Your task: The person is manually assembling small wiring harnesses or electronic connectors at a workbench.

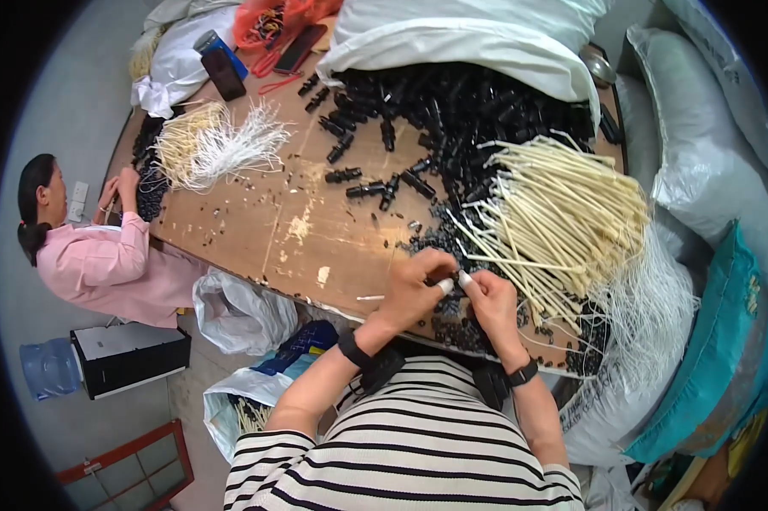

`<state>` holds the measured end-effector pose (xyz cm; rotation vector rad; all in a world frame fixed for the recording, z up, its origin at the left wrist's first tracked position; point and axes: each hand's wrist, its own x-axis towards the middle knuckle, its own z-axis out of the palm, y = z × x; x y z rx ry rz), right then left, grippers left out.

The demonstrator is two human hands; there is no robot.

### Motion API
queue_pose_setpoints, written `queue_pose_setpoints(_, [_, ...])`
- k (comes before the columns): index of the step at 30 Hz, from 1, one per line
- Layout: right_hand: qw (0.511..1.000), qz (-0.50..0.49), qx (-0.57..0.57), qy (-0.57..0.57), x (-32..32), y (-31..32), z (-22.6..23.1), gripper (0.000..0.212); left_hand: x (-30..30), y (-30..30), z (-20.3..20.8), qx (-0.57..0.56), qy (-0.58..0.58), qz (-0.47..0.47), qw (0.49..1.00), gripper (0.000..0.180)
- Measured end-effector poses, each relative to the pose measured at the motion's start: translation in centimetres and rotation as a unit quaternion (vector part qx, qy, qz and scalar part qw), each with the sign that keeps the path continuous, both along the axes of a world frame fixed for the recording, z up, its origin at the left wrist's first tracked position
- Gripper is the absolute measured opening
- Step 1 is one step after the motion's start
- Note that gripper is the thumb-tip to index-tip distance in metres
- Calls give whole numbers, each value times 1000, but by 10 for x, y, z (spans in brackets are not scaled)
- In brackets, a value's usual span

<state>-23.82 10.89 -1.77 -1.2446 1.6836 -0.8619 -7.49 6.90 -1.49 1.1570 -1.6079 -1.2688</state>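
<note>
Close together at the table's near edge, my left hand (415, 291) and my right hand (493, 305) are both closed in a pinch. White wraps cover a fingertip or thumb on each. What sits between the fingers is dark and too small to make out. Small black pieces (449, 334) lie heaped under and around my hands. To the right of them spreads a big bundle of cream sticks (563, 217) with white string ends (648, 285). Beyond my hands, black ribbed plastic fittings (418, 181) are strewn across the wooden table (231, 230).
A white sack (461, 43) spills fittings at the back. Full sacks (699, 145) crowd the right side, beside a teal bag (699, 341). At the far left a person in pink (103, 255) works by another string bundle (239, 149). Phones (301, 48) lie near a red bag (269, 24).
</note>
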Motion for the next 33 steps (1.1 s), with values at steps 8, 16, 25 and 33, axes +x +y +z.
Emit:
queue_pose_setpoints(8, [944,-19,41,-328,5,0,-8,11,-7,1,-11,-171,-49,12,984,36])
queue_pose_setpoints(16, [996,32,-25,-77,3,7,-2,13,1,-1,-22,62,-40,-31,997,16])
queue_pose_setpoints(25, [794,-33,38,-606,-18,7,0,13,7,-5,3,-87,-79,-175,977,53])
queue_pose_setpoints(33, [908,200,-281,238,-23,16,7,26,13,-12,3,23,-213,-210,954,40])
